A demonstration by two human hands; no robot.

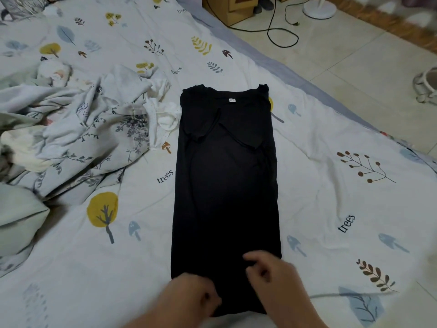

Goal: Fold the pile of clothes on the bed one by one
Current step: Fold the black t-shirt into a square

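A black shirt (227,185) lies flat on the bed, folded into a long narrow strip with both sleeves turned in over the chest and the collar label at the far end. My left hand (194,297) rests on the near left corner of its hem, fingers curled onto the cloth. My right hand (272,273) is over the near right part of the hem, fingers bent and pinching at the fabric. A pile of light-coloured clothes (99,114) lies crumpled to the left of the shirt, a white garment (163,112) touching the shirt's left shoulder.
The bed sheet (331,197) is white with tree and mushroom prints. A pale green pillow (19,216) sits at the left edge. Beyond the bed's right edge is tiled floor with a black cable (279,31), cardboard boxes (229,8) and a white fan base (319,8).
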